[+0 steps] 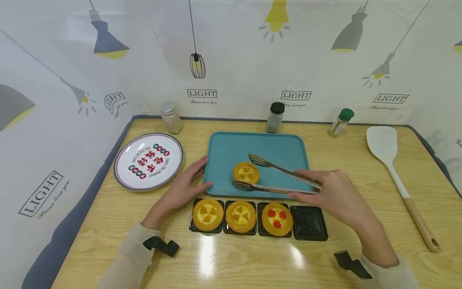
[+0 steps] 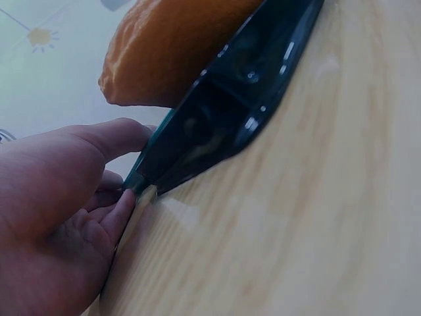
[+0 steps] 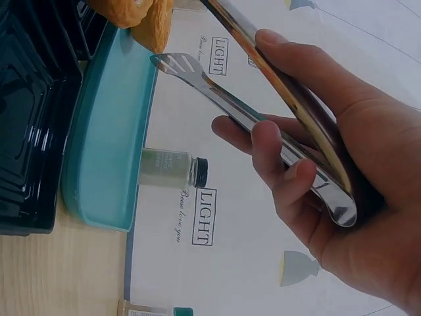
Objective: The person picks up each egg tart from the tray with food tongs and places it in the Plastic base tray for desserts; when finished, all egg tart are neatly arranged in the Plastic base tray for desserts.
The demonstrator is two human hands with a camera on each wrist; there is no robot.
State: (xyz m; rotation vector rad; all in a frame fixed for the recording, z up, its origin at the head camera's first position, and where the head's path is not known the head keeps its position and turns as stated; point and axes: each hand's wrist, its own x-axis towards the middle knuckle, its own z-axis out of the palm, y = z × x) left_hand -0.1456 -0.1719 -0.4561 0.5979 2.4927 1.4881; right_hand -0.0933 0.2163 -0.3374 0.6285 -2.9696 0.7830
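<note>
My right hand [image 1: 335,192] grips metal tongs [image 1: 281,189] by their arms, thumb on one arm and fingers on the other. Their slotted tips stand spread over a turquoise tray [image 1: 223,150]; the near tip overlaps the front edge of an egg tart [image 1: 246,172] with yellow wedge pieces, and the far tip is beyond its right side. My left hand [image 1: 185,184] rests against the tray's left edge, fingers along the side and thumb at the near corner. Before the tray, black square holders carry two wedge-topped tarts [image 1: 207,216] [image 1: 240,216] and one red-dotted tart [image 1: 277,219].
A black holder [image 1: 310,223] with no tart ends the row at right. A printed plate [image 1: 148,160] lies left of the tray. Shaker jars [image 1: 171,118] [image 1: 275,117] [image 1: 340,122] stand along the back, and a white spatula [image 1: 397,176] with a wooden handle lies at right.
</note>
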